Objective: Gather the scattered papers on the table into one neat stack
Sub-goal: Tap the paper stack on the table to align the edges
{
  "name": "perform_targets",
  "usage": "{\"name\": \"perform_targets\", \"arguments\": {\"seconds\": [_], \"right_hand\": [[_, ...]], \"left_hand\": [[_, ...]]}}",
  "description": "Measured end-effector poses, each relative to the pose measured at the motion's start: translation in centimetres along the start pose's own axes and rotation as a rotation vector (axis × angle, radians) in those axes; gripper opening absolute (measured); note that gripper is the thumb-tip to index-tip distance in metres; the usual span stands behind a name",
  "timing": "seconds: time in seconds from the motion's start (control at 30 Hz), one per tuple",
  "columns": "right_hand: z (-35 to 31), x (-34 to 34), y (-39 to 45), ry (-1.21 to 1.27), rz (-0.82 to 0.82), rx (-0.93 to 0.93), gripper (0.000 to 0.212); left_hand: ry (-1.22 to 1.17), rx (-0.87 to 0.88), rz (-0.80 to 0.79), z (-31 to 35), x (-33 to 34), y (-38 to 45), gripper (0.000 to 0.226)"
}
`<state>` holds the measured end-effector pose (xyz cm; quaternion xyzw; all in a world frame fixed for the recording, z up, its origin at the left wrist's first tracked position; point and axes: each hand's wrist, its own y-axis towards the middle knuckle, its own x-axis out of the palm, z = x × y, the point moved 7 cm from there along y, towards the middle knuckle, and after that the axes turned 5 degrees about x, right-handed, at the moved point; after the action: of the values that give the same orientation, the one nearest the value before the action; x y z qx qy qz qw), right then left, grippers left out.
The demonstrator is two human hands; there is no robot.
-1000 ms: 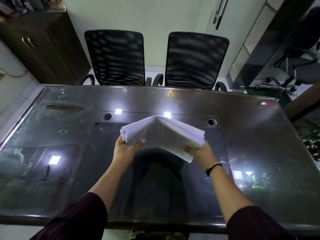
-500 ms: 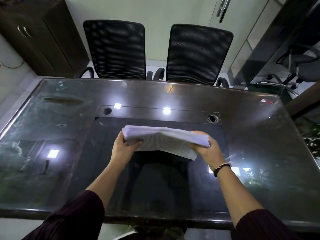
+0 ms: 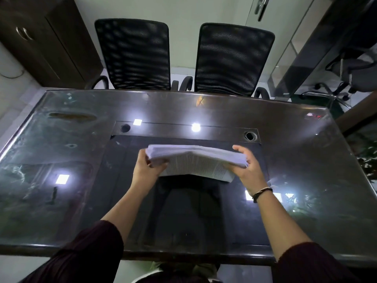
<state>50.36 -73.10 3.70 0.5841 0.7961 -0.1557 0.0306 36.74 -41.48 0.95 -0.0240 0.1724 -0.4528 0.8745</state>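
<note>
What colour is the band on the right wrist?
Dark, black or brown, with a lighter strand: the wrist band shows in the head view, just below the right hand.

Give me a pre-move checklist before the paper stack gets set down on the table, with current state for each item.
1. Left hand grips the stack's left end: ok.
2. Right hand holds the right end, thumb over the top: ok.
3. Edges of the stack of papers squared: not ok; a printed sheet juts out at the near right corner.
4. Stack flat: not ok; it humps in the middle.
5. Landing spot on the table below the stack free of objects: ok.
6. Loose papers left elsewhere on the table: ok, none seen.
</note>
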Motion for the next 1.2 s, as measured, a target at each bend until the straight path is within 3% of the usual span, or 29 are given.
{"name": "perform_targets", "arguments": {"seconds": [0.1,0.27,0.4,0.6,0.77,0.93,1.07,1.2], "right_hand": [[3.5,0.4,0.2,0.060,-0.005,0.181,0.037],[1.8,-0.6,0.6,0.116,0.057,0.133,0.019],[0.8,-1.4,0.8,0.148,0.044,0.073,0.019],[3.9,0.8,0.6,0.174,0.046,0.192,0.028],[2.4,0.7,1.5,0.181,0.051,0.125,0.019],[0.3,0.4,1.3,0.191,0.015,0.016,0.029],[2.8,0.0,1.9,0.188,0.011,0.148,0.040],[2.6,0.3,2.4,0.165,0.025,0.181,0.025]], "left_hand": [[0.078,-0.020,-0.057,-0.6,1.1,0.3,0.025],[0.016,-0.009,0.020,0.7,0.9,0.7,0.024],[-0.013,0.024,0.052,1.1,1.2,0.9,0.022],[0.113,-0.178,0.007,-2.0,3.6,0.4,0.021],[0.019,-0.121,0.050,-0.5,3.4,0.7,0.015],[-0.070,-0.036,0.058,1.2,2.7,1.0,0.023],[-0.011,-0.050,-0.004,0.4,2.8,1.6,0.026],[0.009,-0.081,0.032,0.6,3.1,1.9,0.016]]}}
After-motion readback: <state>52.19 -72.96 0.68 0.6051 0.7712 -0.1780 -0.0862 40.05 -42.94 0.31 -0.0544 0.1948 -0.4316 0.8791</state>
